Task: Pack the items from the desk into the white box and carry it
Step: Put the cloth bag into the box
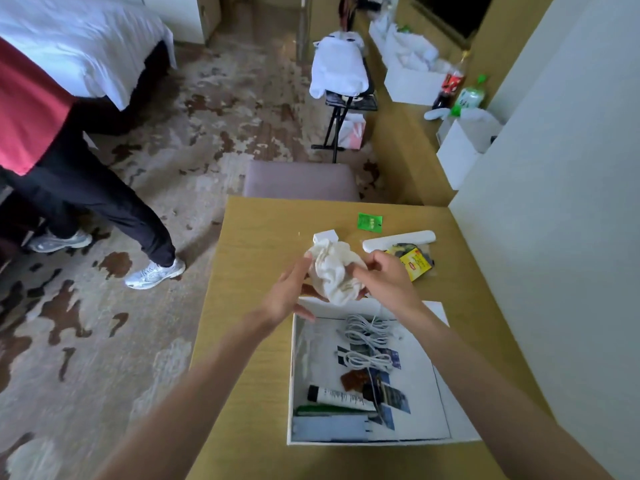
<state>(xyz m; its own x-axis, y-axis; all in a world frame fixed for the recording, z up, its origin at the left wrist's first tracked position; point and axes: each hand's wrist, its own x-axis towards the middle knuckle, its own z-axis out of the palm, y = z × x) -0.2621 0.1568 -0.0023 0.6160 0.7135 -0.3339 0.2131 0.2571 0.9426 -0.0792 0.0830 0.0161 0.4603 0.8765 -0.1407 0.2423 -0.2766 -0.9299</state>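
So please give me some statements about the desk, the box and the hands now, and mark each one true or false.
1. Both hands hold the white cloth bundle. True: the left hand and the right hand grip it from either side.
2. The white box has nothing in it. False: it holds a grey cable, a tube and other things.
3. The green packet lies in the box. False: it lies on the desk, beyond the box.
4. The yellow packet is on the desk. True.
5. The bundle rests on the box floor. False: it is held up near the far edge of the box.
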